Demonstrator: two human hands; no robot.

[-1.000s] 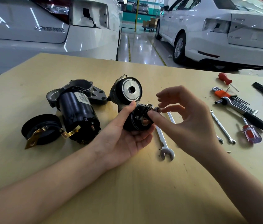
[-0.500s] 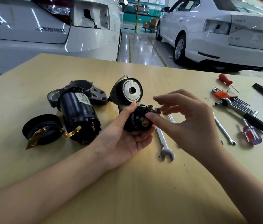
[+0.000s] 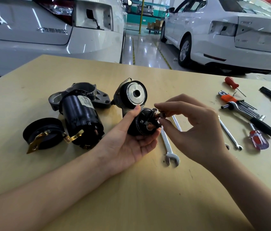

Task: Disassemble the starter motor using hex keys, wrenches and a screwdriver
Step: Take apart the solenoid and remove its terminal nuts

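Solenoid cap sits gripped in left hand; right hand pinches its terminal nut.

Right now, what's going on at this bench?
A person is stripping a starter motor by hand. The left hand holds a small black cap with copper terminals; the right hand pinches a small nut at one terminal. The motor body, a black end cover and a solenoid housing lie on the table, wrenches to the right.

Car repair workshop, two white saloon cars parked on glossy grey floor at twelve o'clock, steel spanners and hex keys scattered on pale wooden bench at three o'clock
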